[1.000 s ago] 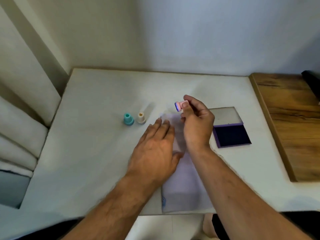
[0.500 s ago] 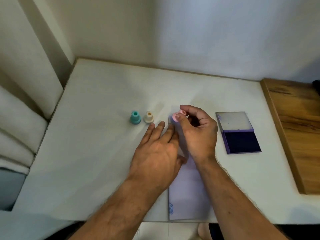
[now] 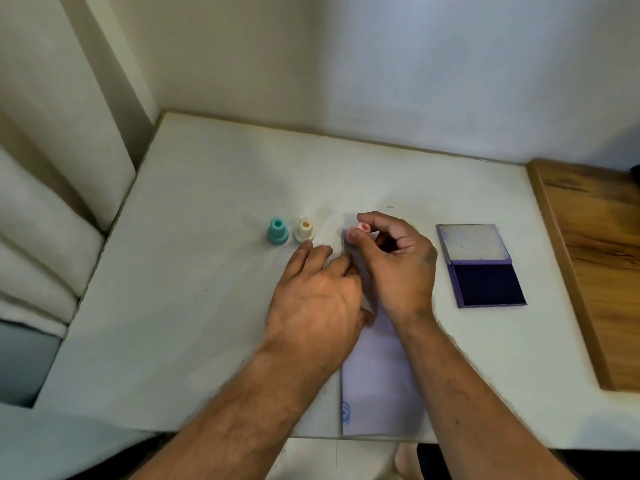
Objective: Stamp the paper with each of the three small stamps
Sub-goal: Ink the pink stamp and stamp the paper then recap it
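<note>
Teal stamp (image 3: pixel 277 231) and cream stamp (image 3: pixel 304 230) upright side by side on bench (image 3: pixel 194 271), unheld. Left hand (image 3: pixel 313 299) flat, fingers straight, pressing paper (image 3: pixel 377 372). One blue imprint (image 3: pixel 346 408) near paper's front left corner. Right hand (image 3: pixel 398 261): grip clamped on pink stamp (image 3: pixel 358 231), at paper's far edge. Ink pad (image 3: pixel 481 266) open, right of paper.

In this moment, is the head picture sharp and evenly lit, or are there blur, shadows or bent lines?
Head view: light is soft and dim, without glare; the wide lens bows the table edges; the right hand casts a shadow on the paper; the pink stamp in its fingers looks slightly soft.
</note>
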